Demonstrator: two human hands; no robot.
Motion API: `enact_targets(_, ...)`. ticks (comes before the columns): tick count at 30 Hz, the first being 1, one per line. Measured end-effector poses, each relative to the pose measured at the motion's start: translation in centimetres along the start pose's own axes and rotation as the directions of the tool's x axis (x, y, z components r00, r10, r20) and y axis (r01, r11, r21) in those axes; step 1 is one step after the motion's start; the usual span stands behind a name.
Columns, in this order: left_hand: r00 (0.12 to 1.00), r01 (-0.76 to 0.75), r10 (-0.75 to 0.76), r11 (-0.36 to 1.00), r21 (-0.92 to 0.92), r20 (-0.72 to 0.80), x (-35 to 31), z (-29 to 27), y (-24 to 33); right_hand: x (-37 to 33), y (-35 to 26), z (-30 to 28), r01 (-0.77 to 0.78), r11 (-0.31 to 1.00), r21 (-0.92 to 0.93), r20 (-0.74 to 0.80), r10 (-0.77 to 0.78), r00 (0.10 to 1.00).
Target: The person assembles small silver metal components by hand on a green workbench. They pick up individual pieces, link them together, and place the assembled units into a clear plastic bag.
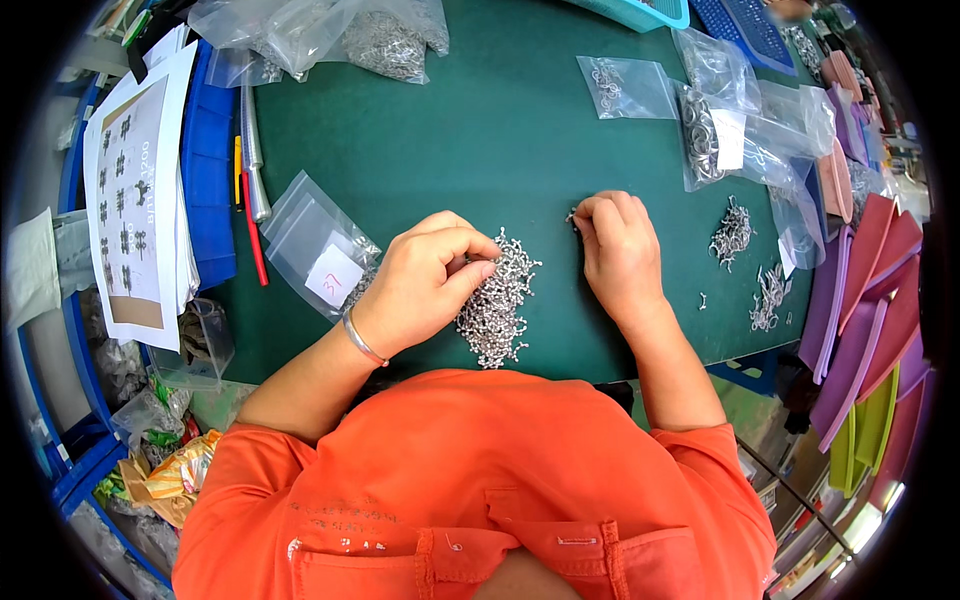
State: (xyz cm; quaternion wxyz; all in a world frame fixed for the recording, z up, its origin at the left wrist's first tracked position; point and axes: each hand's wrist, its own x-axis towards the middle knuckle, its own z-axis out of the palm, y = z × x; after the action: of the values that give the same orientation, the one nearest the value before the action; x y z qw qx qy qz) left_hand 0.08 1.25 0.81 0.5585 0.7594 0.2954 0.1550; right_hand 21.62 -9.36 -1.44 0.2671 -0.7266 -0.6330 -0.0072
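Note:
A heap of small silvery metal pieces lies on the green work surface in front of me. My left hand is at the heap's left edge, thumb and forefinger curled together; whatever is between the fingertips is too small to make out. To the right of the heap, my right hand is closed in a pinch just above the surface. A small metal piece shows at its fingertips. Beside my left wrist lies a clear plastic bag with a white label and more metal pieces, partly covered by my forearm.
Two smaller piles of metal pieces lie at the right. Bagged metal rings and a small bag are at the far right. A red pen, blue bin and printed sheets stand left; purple and red bins right.

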Motion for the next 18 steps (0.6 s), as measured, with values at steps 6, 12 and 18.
enact_targets(6, 0.996, 0.047, -0.050, 0.998, -0.037, -0.077, 0.1, 0.0, 0.5, 0.0, -2.2, -0.5, -0.078, 0.882, 0.464, -0.048, 0.114, 0.992)
enact_targets(12, 0.969, 0.244, -0.223, 0.765, -0.596, 0.110, 0.5, 0.4, 1.5, 0.3, -4.2, -1.2, 0.133, 0.759, 0.638, -0.156, -0.041, 0.987)
enact_targets(18, 0.986, 0.151, -0.158, 0.736, -0.660, 0.049, 0.4, 1.1, 1.0, 0.5, -3.8, -1.8, 0.210, 0.843, 0.495, -0.137, -0.163, 0.977)
